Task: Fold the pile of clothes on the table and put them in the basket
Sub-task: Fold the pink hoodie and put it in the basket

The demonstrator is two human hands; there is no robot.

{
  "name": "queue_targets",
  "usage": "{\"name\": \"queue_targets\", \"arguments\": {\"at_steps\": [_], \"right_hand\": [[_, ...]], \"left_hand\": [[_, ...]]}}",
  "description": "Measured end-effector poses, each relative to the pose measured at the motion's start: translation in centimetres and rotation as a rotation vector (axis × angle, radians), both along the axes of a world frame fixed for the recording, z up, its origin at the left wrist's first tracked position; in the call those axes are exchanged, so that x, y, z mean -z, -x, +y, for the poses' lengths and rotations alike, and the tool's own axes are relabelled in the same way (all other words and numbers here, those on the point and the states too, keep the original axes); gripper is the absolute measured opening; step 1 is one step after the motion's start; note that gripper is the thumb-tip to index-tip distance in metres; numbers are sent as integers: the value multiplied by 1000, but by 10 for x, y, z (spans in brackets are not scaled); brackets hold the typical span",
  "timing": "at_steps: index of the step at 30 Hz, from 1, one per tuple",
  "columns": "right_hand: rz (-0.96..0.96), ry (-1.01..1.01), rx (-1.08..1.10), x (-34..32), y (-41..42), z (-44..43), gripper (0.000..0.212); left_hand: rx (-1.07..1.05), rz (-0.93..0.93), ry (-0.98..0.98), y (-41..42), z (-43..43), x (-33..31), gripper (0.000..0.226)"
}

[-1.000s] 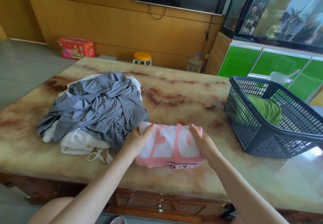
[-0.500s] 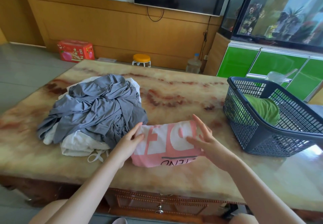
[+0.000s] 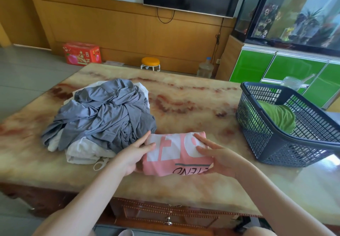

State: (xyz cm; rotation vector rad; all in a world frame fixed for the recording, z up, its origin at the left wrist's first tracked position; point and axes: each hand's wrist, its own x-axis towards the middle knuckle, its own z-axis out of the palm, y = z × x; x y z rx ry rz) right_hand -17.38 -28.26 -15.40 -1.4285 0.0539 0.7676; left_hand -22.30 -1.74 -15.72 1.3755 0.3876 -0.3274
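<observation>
Near the marble table's (image 3: 184, 107) front edge, left hand (image 3: 132, 155) and right hand (image 3: 219, 157) clasp the ends of a folded pink white-lettered shirt (image 3: 174, 154).

Between the pile (image 3: 103, 114) on the left and the basket (image 3: 257, 131) on the right a bare stretch of bench (image 3: 193, 110) is left; its near part is taken up by the folded shirt (image 3: 176, 154). The basket's top is open, its floor partly covered by a green garment (image 3: 277, 116).
</observation>
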Motion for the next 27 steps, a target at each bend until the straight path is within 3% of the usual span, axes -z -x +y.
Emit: {"name": "queue_targets", "arguments": {"at_steps": [5, 10, 14, 18, 27], "right_hand": [[-7, -31, 42, 2, 6, -2, 54], [-44, -102, 68, 5, 17, -7, 55], [-81, -92, 73, 4, 20, -4, 55], [-102, -71, 79, 6, 20, -2, 54], [-179, -62, 93, -14, 20, -11, 52]], "left_hand": [[-77, -67, 84, 4, 0, 10, 59], [63, -118, 188, 16, 9, 6, 63], [29, -203, 128, 22, 6, 12, 56], [60, -172, 122, 21, 8, 13, 49], [5, -271, -28, 18, -9, -12, 54]]}}
